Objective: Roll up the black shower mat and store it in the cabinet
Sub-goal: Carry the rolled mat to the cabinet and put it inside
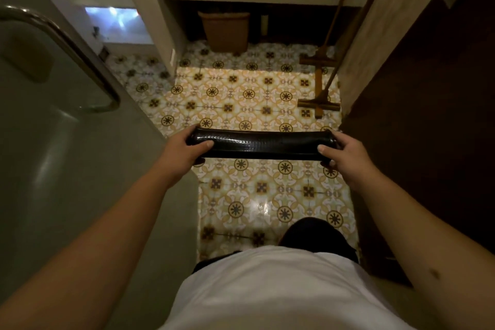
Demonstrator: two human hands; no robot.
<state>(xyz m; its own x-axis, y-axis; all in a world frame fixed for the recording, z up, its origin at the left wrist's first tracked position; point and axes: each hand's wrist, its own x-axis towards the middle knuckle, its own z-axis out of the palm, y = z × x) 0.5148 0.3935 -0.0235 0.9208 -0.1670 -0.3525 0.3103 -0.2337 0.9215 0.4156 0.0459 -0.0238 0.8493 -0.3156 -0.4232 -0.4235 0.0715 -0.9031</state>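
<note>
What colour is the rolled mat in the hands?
Glossy black mat, seen in the head view.

Patterned tile floor (249,94), brown wicker bin (225,32), grey door (67,142), dim light

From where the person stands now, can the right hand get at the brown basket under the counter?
Probably not. The right hand grips one end of the rolled black mat, and the brown basket sits across the tiled floor, well beyond it.
</note>
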